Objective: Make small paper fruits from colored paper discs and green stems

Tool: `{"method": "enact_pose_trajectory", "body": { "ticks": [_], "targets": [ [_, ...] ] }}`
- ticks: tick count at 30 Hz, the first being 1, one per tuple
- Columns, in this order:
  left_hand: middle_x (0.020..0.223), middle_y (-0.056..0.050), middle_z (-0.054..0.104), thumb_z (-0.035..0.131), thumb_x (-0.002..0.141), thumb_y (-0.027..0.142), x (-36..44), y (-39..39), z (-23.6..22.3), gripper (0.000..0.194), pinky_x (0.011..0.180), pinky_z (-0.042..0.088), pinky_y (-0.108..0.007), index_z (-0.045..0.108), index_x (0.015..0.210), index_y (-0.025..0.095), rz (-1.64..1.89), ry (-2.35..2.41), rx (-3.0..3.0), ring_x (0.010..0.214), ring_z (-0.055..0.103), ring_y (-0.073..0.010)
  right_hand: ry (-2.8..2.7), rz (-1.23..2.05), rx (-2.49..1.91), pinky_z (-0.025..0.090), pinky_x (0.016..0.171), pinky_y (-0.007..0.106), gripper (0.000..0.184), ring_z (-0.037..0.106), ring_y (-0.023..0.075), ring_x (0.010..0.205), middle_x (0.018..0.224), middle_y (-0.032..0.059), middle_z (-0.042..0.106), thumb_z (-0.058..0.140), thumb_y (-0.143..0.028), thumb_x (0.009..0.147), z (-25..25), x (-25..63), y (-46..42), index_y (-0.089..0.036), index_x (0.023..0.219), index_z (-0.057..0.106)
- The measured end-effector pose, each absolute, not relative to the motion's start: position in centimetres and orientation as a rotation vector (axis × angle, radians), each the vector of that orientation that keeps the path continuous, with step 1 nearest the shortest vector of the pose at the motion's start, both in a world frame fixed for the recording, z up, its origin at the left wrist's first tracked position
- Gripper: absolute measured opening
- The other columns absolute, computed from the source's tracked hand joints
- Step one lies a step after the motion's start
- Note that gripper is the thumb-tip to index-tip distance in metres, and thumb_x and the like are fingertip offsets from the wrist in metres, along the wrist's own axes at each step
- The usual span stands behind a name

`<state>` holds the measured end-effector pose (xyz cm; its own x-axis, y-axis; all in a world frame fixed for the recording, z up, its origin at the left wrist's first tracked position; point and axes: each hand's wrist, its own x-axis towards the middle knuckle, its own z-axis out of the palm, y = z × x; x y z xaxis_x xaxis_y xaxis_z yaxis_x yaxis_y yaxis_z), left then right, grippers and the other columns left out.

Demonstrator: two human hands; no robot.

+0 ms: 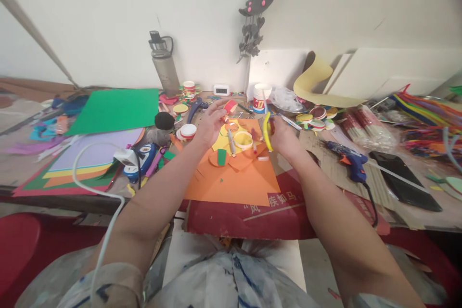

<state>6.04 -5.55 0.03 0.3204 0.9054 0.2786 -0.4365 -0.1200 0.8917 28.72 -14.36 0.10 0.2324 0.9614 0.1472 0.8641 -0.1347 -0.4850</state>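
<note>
My left hand (210, 124) is closed on a small red and yellowish rounded piece (230, 106), held up above the orange paper. In my right hand (284, 138) is a pair of scissors with yellow handles (267, 131), its blades pointing up and away from me. The scissors are apart from the red piece. Beneath both hands lies an orange paper sheet (249, 185) with cut scraps on it. On these papers are a yellow ring (243, 140), a marker (231, 142) and a small green paper piece (221, 157).
A red board (216, 219) lies under the orange paper. A blue glue gun (355, 166) and black phone (402, 180) lie on the right. Green paper (117, 108) and a tape-like blue device (140, 163) are on the left. A grey bottle (164, 65) stands behind.
</note>
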Motion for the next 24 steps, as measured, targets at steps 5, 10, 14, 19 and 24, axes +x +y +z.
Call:
{"method": "enact_pose_trajectory", "body": {
  "ticks": [5, 10, 14, 19, 24],
  "targets": [
    [0.116, -0.004, 0.080, 0.080, 0.075, 0.034, 5.8, -5.4, 0.1, 0.039, 0.073, 0.051, -0.026, 0.075, 0.112, 0.024, 1.265, 0.559, 1.114, 0.095, 0.072, -0.0165, -1.612, 0.419, -1.378, 0.062, 0.083, 0.043, 0.051, 0.070, 0.0262, 0.091, 0.111, 0.0080, 0.076, 0.061, -0.030, 0.088, 0.7, 28.2, -15.4, -0.024, 0.139, 0.058],
    [0.109, -0.004, 0.078, 0.079, 0.077, 0.032, 5.5, -5.5, 0.5, 0.036, 0.073, 0.052, -0.025, 0.076, 0.112, 0.023, 1.334, 0.579, 1.039, 0.091, 0.069, -0.0154, -1.677, 0.542, -1.306, 0.057, 0.073, 0.038, 0.047, 0.066, 0.0237, 0.082, 0.096, 0.0049, 0.072, 0.068, -0.042, 0.086, 1.7, 26.4, -16.8, -0.023, 0.129, 0.066],
    [0.102, -0.002, 0.076, 0.080, 0.073, 0.034, 5.3, -5.2, 0.6, 0.036, 0.070, 0.050, -0.024, 0.076, 0.108, 0.024, 1.376, 0.568, 1.028, 0.087, 0.068, -0.0149, -1.690, 0.762, -1.462, 0.044, 0.054, 0.031, 0.037, 0.054, 0.0165, 0.054, 0.066, -0.0022, 0.061, 0.067, -0.050, 0.088, 2.7, 25.7, -17.6, -0.020, 0.110, 0.073],
    [0.104, -0.001, 0.077, 0.080, 0.073, 0.036, 5.0, -4.9, 0.6, 0.035, 0.069, 0.050, -0.023, 0.075, 0.106, 0.025, 1.365, 0.597, 1.035, 0.087, 0.070, -0.0148, -1.679, 0.910, -1.472, 0.039, 0.044, 0.027, 0.037, 0.052, 0.0140, 0.045, 0.063, -0.0030, 0.060, 0.067, -0.050, 0.084, 3.3, 25.4, -18.2, -0.020, 0.104, 0.076],
    [0.105, -0.001, 0.079, 0.079, 0.073, 0.035, 5.1, -5.3, 0.9, 0.033, 0.069, 0.050, -0.022, 0.077, 0.105, 0.025, 1.356, 0.625, 1.005, 0.087, 0.070, -0.0136, -1.684, 0.973, -1.459, 0.040, 0.041, 0.025, 0.036, 0.055, 0.0138, 0.045, 0.064, -0.0035, 0.058, 0.064, -0.051, 0.088, 2.9, 25.3, -18.4, -0.020, 0.104, 0.073]
  ]
}}
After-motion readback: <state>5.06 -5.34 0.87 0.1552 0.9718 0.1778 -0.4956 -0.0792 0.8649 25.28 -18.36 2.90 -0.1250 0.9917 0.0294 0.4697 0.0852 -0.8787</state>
